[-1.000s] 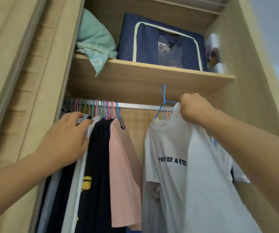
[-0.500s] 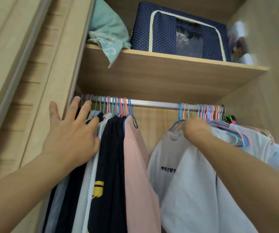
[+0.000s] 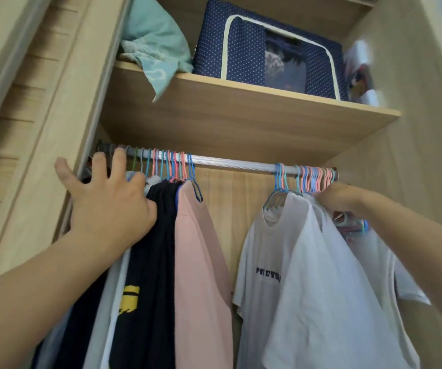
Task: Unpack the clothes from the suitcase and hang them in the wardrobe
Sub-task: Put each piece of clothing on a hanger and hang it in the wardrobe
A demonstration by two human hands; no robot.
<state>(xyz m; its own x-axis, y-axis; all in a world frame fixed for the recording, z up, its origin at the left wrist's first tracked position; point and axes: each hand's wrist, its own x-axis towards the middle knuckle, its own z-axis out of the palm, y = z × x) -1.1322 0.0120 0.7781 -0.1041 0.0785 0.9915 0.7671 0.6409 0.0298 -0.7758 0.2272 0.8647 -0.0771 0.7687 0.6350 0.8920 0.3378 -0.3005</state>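
Two hands up at the rail (image 3: 230, 163) — left hand (image 3: 107, 206) spread flat, pressing dark clothes (image 3: 150, 251) aside; right hand (image 3: 339, 197) at the white shirt (image 3: 329, 296) collar (fingers hidden, grip unclear). Shirt hangs on rail; hem cut off.

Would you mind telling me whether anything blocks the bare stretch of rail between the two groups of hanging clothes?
Nothing visible does: the silver metal rail is bare between the pink T-shirt and the white printed T-shirt.
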